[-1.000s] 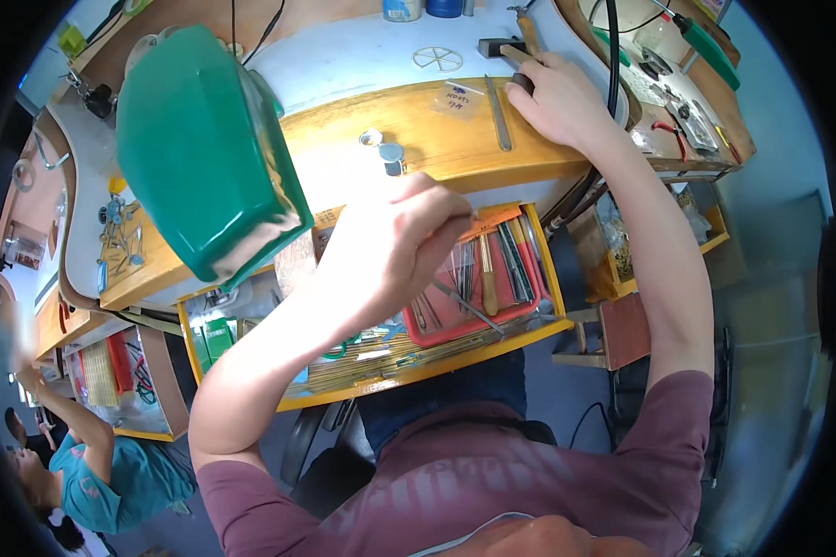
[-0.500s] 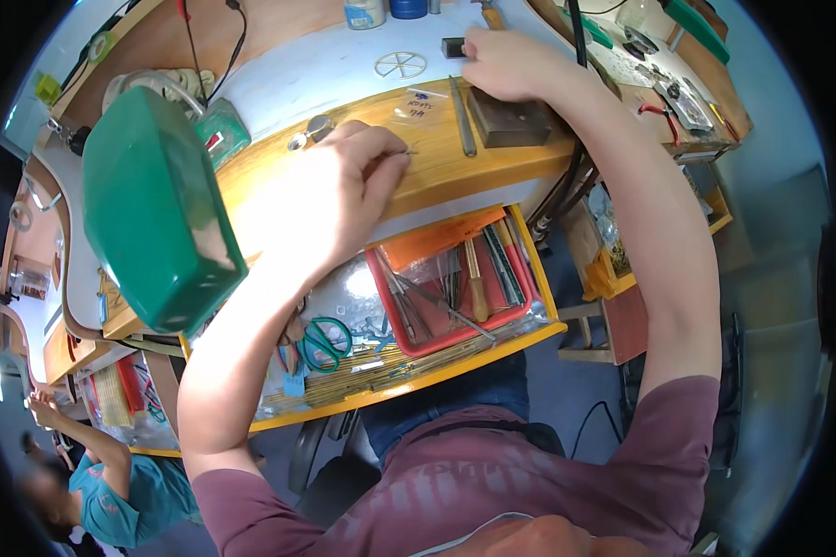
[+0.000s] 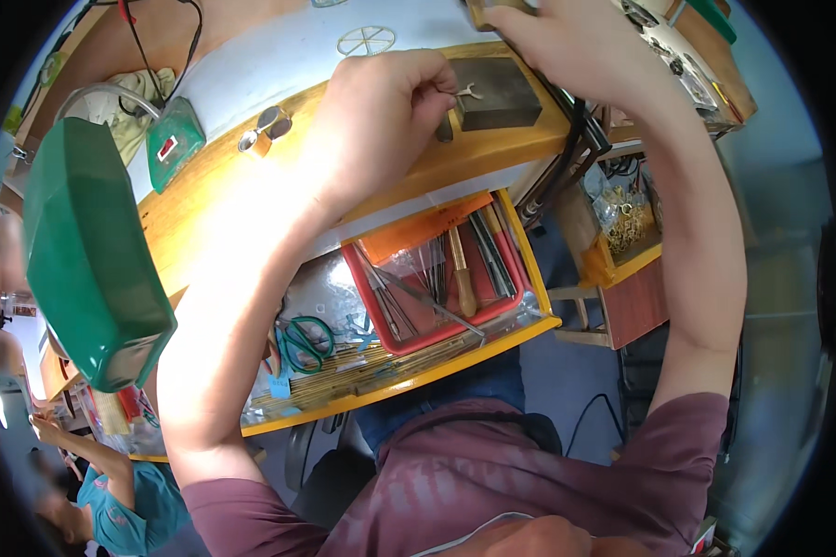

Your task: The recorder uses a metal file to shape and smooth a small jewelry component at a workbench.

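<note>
My left hand is closed in a pinch, with a tiny forked metal piece sticking out from its fingertips. That piece lies over the left part of a dark rectangular metal block on the wooden bench edge; I cannot tell whether they touch. Up at the top of the picture, my right hand is closed on a brown wooden-looking tool, mostly cut off by the upper edge. Below my left fingertips shows the end of a flat metal tool, its rest hidden.
A green lamp head hangs at the left. On the bench lie a folding loupe and a spoked metal ring. Below, an open drawer holds a red tray of tools and green-handled scissors. Another person sits far left.
My left hand has moved right, bringing the small metal piece over the dark block. My right hand has shifted up and right, now with the brown tool in it. The whole view has shifted slightly.
</note>
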A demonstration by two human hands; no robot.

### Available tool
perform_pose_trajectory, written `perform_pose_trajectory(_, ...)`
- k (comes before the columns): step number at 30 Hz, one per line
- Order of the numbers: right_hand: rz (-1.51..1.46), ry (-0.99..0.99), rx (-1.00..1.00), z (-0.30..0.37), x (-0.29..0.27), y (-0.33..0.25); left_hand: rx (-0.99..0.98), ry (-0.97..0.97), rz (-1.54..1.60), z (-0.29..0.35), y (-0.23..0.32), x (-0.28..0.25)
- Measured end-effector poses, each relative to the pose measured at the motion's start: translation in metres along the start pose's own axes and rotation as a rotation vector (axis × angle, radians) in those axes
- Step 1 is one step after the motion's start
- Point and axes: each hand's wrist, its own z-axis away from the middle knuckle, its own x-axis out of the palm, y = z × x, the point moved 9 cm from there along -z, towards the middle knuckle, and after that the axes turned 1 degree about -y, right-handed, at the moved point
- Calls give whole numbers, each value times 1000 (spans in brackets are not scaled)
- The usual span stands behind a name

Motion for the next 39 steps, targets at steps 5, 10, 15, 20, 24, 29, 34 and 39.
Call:
perform_pose_trajectory(5, 88, -12, -117, 45, -10, 7, 14, -16, -48, 1, -5, 0)
perform_pose_trajectory(10, 202, -51, -280, 66, -5, -6, 8, -44, -56, 0, -6, 0)
perform_pose_trajectory(15, 207, -39, -351, 69, 11, 18, 48, -41, -71, -1, -3, -1)
perform_pose_trajectory(20, 200, -152, -285, 66, 14, 25, 45, -35, -80, -1, -6, 0)
perform_pose_trajectory(24, 149, -106, -272, 65, 8, 26, 58, -24, -60, -1, 0, -2)
perform_pose_trajectory(29, 95, -109, -243, 67, 14, 35, 65, -17, -60, -2, -2, -2)
perform_pose_trajectory(34, 163, -138, -269, 73, 12, 26, 66, 20, -65, -2, -2, -6)
perform_pose_trajectory(39, 156, -79, -271, 75, 9, 24, 87, 13, -85, -3, -4, -5)
